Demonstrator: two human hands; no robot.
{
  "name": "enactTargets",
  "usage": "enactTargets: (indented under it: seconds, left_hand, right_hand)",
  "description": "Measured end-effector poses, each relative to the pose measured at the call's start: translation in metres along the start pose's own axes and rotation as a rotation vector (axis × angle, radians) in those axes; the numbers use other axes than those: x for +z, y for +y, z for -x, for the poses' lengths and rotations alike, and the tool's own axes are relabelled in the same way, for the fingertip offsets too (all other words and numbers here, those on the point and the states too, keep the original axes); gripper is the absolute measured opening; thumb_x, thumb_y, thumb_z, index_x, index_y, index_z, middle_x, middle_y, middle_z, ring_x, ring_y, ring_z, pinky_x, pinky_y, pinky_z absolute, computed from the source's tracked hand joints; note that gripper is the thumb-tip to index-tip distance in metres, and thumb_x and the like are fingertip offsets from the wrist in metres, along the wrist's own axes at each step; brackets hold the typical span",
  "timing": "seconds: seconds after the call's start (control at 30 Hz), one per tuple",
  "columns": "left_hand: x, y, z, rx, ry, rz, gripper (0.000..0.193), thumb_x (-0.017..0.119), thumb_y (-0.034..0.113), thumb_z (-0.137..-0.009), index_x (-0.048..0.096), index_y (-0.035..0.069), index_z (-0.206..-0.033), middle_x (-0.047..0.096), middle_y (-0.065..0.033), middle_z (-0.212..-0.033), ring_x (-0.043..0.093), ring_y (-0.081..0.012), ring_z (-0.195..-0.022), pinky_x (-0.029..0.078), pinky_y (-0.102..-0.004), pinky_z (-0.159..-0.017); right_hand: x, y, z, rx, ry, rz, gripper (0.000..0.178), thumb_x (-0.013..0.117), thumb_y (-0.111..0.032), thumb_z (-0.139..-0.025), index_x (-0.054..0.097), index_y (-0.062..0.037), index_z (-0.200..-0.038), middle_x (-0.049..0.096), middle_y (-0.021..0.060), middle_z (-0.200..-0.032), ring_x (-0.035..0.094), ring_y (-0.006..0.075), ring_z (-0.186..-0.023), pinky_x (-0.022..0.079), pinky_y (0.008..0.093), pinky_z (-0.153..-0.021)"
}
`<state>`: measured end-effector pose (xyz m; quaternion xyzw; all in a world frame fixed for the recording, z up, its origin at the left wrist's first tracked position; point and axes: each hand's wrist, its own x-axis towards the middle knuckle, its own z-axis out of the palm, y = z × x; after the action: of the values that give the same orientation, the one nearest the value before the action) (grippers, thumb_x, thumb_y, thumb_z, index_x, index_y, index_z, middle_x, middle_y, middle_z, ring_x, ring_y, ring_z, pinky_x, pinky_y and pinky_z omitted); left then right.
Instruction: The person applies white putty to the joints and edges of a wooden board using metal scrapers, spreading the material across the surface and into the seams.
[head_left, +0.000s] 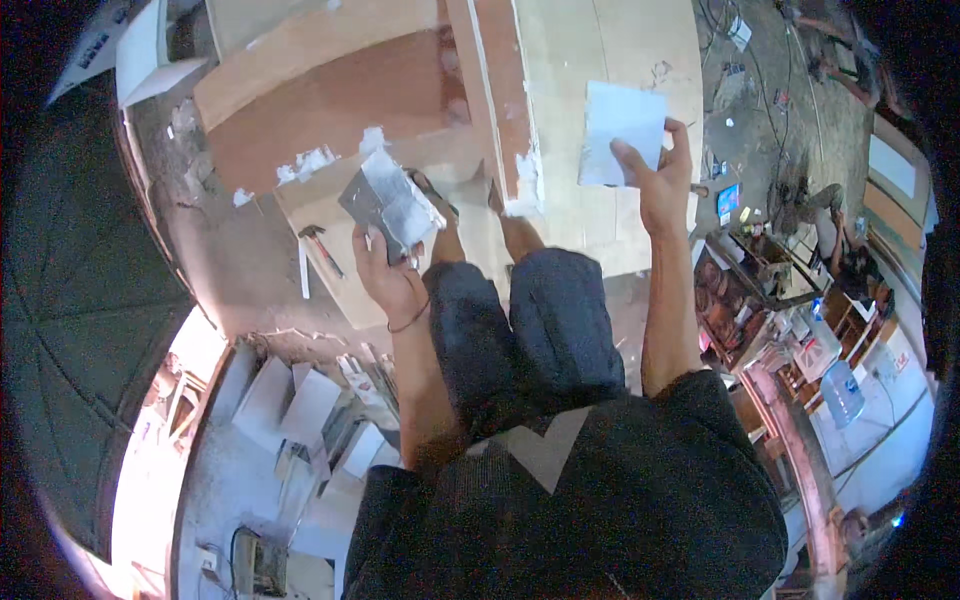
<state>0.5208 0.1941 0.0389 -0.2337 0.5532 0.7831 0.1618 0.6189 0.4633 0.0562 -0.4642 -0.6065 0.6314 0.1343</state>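
My left hand is closed round the near edge of a dark grey flat plate smeared with white paste. My right hand grips a thin, pale, nearly square sheet by its lower right corner, thumb on top. That sheet is held over a light wooden panel, to the right of a brown upright strip with white paste along its edge. More white paste sits in lumps along a board edge beyond my left hand.
A hammer lies on a wooden board at the left. A brown panel stretches across the far left. Pale offcuts are stacked at the lower left. At the right are cables, a cluttered bench and a blue water jug; another person is there.
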Motion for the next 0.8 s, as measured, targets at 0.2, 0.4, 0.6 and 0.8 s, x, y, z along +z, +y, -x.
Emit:
enactTargets:
  seconds: [0.2,0.4,0.6,0.8]
  left_hand:
    - [-0.015,-0.004,0.007,-0.078,-0.06,-0.031,0.03,0.044,0.016,-0.091,0.043,0.004,-0.118,0.054,-0.0072,-0.105,0.055,-0.0162,-0.081,0.045,-0.0281,-0.054]
    - [-0.007,-0.002,0.009,-0.051,-0.031,-0.066,0.029,0.043,0.015,-0.091,0.042,0.003,-0.118,0.055,-0.0087,-0.101,0.056,-0.0164,-0.078,0.045,-0.028,-0.053]
    - [0.004,0.005,0.006,-0.016,0.017,-0.061,0.032,0.044,0.017,-0.091,0.039,-0.003,-0.116,0.055,-0.0127,-0.093,0.056,-0.0168,-0.067,0.044,-0.0265,-0.048]
    - [0.007,0.016,0.002,-0.008,0.089,0.037,0.033,0.044,0.016,-0.091,0.038,-0.003,-0.117,0.055,-0.0131,-0.095,0.056,-0.0173,-0.067,0.044,-0.0269,-0.048]
  right_hand:
    - [0.035,-0.033,0.026,0.015,-0.176,-0.057,0.046,0.069,-0.001,-0.072,0.037,-0.0018,-0.105,0.063,0.0161,-0.085,0.063,0.0173,-0.075,0.051,0.0261,-0.06]
    - [0.051,-0.052,0.045,-0.206,-0.028,0.239,0.047,0.069,-0.006,-0.07,0.037,-0.0007,-0.104,0.064,0.0219,-0.078,0.065,0.023,-0.073,0.051,0.0302,-0.062]
    - [0.045,-0.052,0.046,-0.148,0.008,0.31,0.046,0.069,-0.006,-0.07,0.037,-0.0004,-0.104,0.064,0.0218,-0.076,0.065,0.0229,-0.07,0.05,0.0303,-0.06]
    - [-0.007,-0.036,0.027,-0.231,0.104,0.696,0.048,0.069,-0.007,-0.071,0.036,-0.0004,-0.105,0.062,0.0191,-0.078,0.063,0.0203,-0.069,0.05,0.0304,-0.061]
